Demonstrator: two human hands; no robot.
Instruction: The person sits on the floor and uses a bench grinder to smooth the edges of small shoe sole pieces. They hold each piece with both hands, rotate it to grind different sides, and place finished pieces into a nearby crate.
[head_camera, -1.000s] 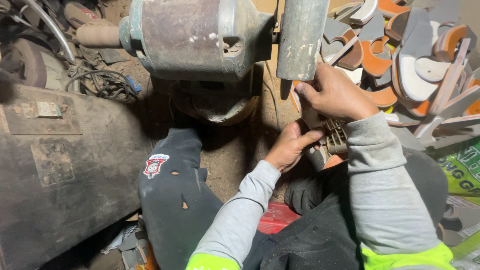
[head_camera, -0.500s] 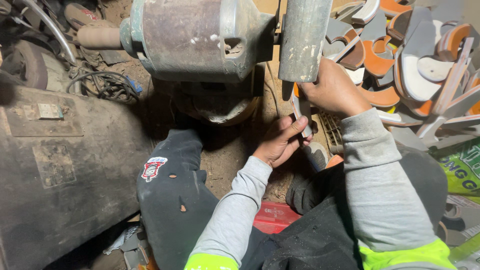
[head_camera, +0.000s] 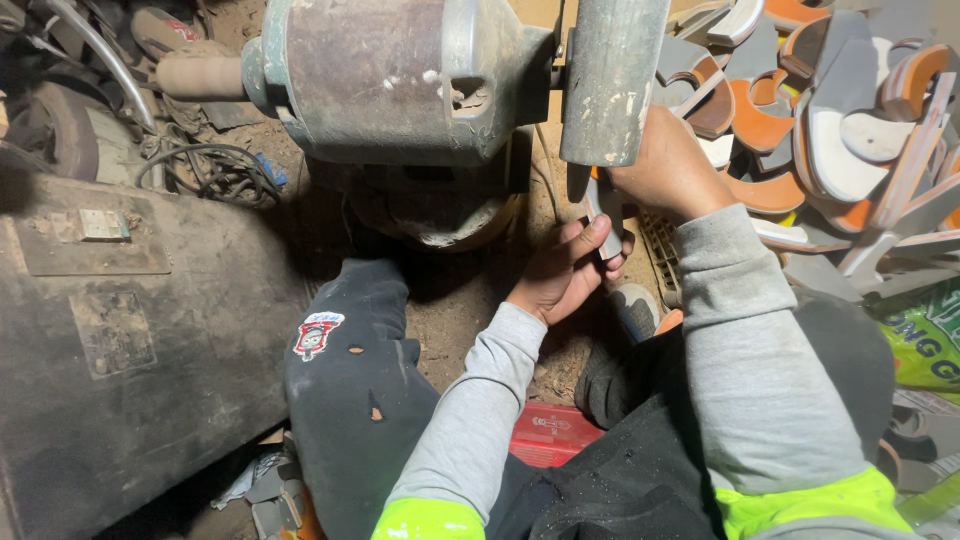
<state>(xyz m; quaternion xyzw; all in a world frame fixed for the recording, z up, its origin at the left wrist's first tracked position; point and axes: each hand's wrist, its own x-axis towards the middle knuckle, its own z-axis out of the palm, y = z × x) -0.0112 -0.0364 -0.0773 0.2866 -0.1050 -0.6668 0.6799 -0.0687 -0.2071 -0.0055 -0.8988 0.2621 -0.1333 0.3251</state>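
Since the earlier frames the left hand (head_camera: 565, 275) has risen from the lap area toward 1 o'clock and now meets the right hand (head_camera: 668, 168) just beneath the grinding wheel (head_camera: 612, 75). The perforated metal piece seen between the wrists a second ago is now only partly visible as a slotted plate (head_camera: 662, 250) at 4 o'clock of the left hand, lying on the ground beside the right forearm. The motor housing (head_camera: 385, 80) and the wheel have not shifted.

Left hand: fingers curled upward, thumb and forefinger pinching a narrow grey metal strip (head_camera: 604, 212) that runs up toward the wheel's lower edge. Right hand: clenched, knuckles toward the camera, pressed close against the wheel's right side at 3 o'clock of its lower rim. It appears to close on the upper end of the same strip, but the palm side is turned away and the grasp cannot be confirmed.

Whether the strip touches the wheel cannot be told, as the wheel's lower edge and the right hand cover the contact point. The strip's full length is hidden by both hands. The wheel's top and the housing's top are cut off by the frame edge. At 2 o'clock lies a heap of orange and grey curved offcuts (head_camera: 830, 130), running out of frame. A dark machine casing (head_camera: 120, 330) fills the 9 o'clock side, its left edge cut off. A red box (head_camera: 550, 435) is mostly covered by the sleeves.
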